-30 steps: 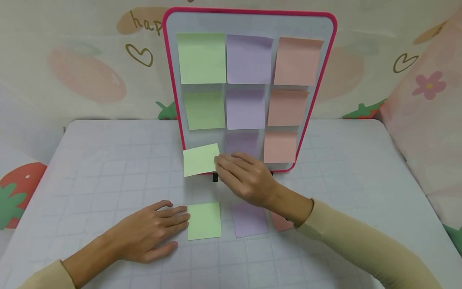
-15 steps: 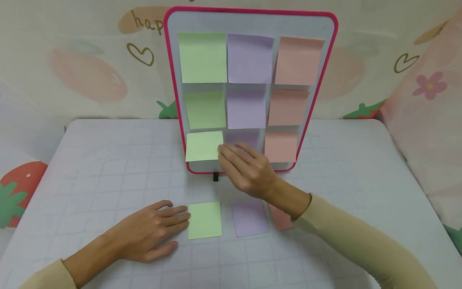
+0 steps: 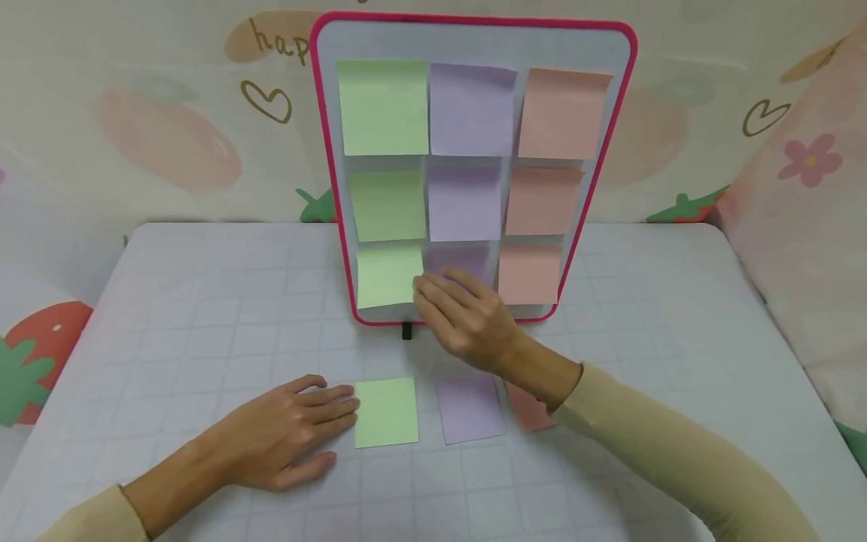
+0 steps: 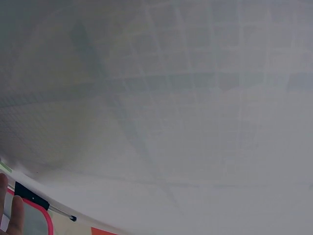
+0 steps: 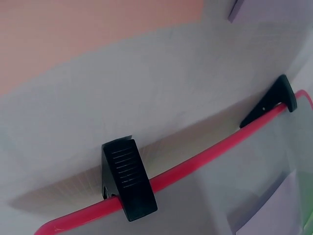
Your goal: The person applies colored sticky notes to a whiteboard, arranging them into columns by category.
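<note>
A whiteboard [image 3: 474, 41] with a pink frame stands upright at the back. Green, purple and salmon sticky notes hang on it in three columns. At its lower left is a pale green sticky note [image 3: 387, 275], its right edge pinched by my right hand [image 3: 467, 320]. That hand partly covers the bottom purple note [image 3: 467, 258]. My left hand [image 3: 287, 433] lies flat on the table, fingertips at the left edge of a green sticky note pad [image 3: 386, 414]. Purple [image 3: 470, 410] and salmon [image 3: 527, 406] pads lie to its right; my right forearm partly hides the salmon one.
Black clip feet [image 5: 128, 178] hold the board's lower edge in the right wrist view. The white gridded table [image 3: 223, 301] extends on both sides of the board. A patterned cloth [image 3: 169, 90] hangs behind.
My right hand has moved the green sticky note up and slightly right, from low and tilted to nearly straight against the board's lower left. My left hand has stayed in place.
</note>
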A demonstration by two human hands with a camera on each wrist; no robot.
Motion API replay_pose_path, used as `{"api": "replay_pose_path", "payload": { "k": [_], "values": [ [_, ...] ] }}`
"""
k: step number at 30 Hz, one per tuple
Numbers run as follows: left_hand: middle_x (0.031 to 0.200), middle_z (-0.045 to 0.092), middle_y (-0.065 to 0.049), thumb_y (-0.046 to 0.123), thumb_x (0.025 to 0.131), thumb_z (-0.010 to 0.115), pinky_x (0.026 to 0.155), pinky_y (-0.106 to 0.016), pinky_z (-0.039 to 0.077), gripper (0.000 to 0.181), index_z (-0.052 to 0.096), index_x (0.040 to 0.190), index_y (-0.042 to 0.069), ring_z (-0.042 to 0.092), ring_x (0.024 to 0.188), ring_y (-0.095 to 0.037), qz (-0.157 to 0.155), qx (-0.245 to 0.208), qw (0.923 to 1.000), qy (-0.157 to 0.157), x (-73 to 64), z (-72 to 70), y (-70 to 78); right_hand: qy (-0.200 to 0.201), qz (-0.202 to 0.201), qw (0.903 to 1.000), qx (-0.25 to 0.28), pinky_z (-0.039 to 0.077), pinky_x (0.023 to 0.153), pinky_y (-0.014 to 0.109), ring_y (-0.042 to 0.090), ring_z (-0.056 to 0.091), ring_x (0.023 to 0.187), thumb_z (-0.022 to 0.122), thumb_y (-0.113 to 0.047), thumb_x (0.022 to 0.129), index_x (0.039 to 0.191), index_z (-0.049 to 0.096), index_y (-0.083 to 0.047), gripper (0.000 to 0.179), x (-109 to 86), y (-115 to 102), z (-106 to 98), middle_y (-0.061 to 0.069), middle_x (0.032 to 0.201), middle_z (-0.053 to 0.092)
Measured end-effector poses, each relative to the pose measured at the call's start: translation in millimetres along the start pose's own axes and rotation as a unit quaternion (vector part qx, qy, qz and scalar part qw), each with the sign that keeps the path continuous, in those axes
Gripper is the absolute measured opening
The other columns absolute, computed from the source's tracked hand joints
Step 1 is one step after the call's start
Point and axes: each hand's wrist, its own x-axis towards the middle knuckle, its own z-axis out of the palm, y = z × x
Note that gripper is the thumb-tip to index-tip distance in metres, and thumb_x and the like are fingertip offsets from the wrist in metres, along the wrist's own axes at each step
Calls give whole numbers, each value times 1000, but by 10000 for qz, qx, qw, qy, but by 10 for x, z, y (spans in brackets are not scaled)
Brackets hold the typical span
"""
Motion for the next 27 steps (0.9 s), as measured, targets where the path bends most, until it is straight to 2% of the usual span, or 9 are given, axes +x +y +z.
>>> {"api": "replay_pose_path", "payload": {
  "k": [12, 27],
  "values": [
    [129, 67, -5, 36, 96, 54, 97, -41, 49, 44, 69, 125, 7, 61, 122, -21, 26, 53, 10000, 51, -2, 8, 6, -73, -68, 9999, -59, 58, 82, 32, 21, 72, 87, 72, 3, 84, 90, 73, 1, 7, -22, -37, 24, 11, 96, 75],
    [129, 66, -5, 34, 95, 55, 97, -42, 49, 43, 69, 125, 7, 61, 123, -21, 30, 33, 9999, 106, -10, 33, 3, -250, -68, 9996, -76, 58, 81, 31, 20, 73, 87, 70, 3, 86, 89, 73, -1, 6, -77, -36, 49, 10, 97, 75]
  ]
}}
